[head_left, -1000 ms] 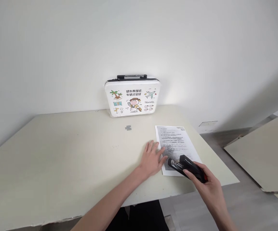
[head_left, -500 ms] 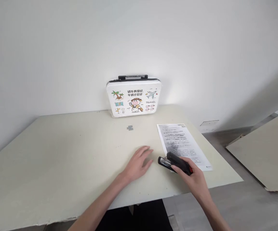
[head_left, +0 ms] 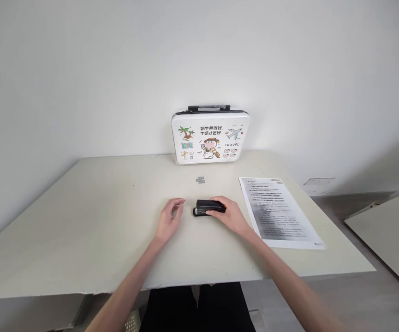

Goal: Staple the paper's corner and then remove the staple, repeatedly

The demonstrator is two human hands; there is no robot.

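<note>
Stapler (head_left: 206,206) moved left off paper (head_left: 277,207), in right grip (head_left: 232,216); left grip (head_left: 169,218) narrowly parted; staple strips (head_left: 200,180) (small cluster), case (head_left: 192,159) beyond.

1. The left grip (head_left: 169,218) is a bare human hand, with slender fingers and a slim thumb; the nails are too small to make out.
2. The right grip (head_left: 233,216) is likewise a bare hand, narrow across the back and fine-fingered.
3. The left forearm (head_left: 135,274) is bare right down to the picture's lower edge, slim and smooth in outline, narrowing at the wrist.
4. The right forearm (head_left: 282,267) is bare too, of the same slim build, slightly blurred towards the lower edge.
5. Black trousers (head_left: 168,311) cover both thighs, plain and matt.
6. A small greyish sliver (head_left: 195,294) shows between the thighs, tapering downwards; whether it is clothing cannot be told.
</note>
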